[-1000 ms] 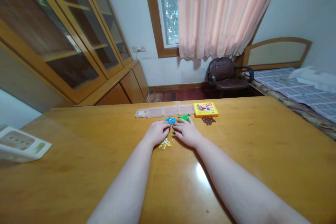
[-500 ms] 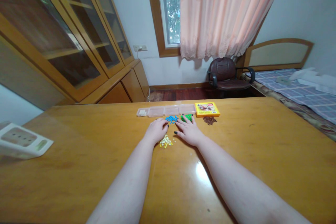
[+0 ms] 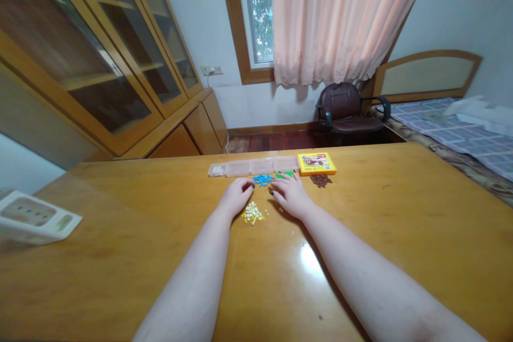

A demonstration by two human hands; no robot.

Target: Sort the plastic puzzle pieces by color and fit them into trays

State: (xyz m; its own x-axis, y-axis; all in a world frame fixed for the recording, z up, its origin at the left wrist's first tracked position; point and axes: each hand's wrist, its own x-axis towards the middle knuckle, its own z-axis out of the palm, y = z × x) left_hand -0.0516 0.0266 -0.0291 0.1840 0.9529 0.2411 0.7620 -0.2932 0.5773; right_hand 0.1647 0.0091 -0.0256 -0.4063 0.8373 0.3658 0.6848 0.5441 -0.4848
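Observation:
Both my hands rest on a wooden table [image 3: 120,256] among small piles of tiny plastic pieces. My left hand [image 3: 237,196] lies with fingers curled, its tips beside a blue pile [image 3: 262,179]. A yellow-white pile [image 3: 252,213] sits just below that hand. My right hand [image 3: 291,193] lies flat with fingers spread, covering part of a green pile [image 3: 285,175]. Neither hand visibly holds a piece. A clear compartment box [image 3: 252,166] lies just beyond the piles.
A yellow box [image 3: 316,163] sits right of the clear box, with a brown pile [image 3: 321,180] in front of it. A white package [image 3: 34,217] lies at the table's left edge. Behind stand a glass-door cabinet [image 3: 100,64], a brown chair [image 3: 344,112] and a bed [image 3: 460,133].
Both hands have slid slightly away from me toward the blue and green piles, leaving the yellow-white pile more exposed. The view has tilted a little.

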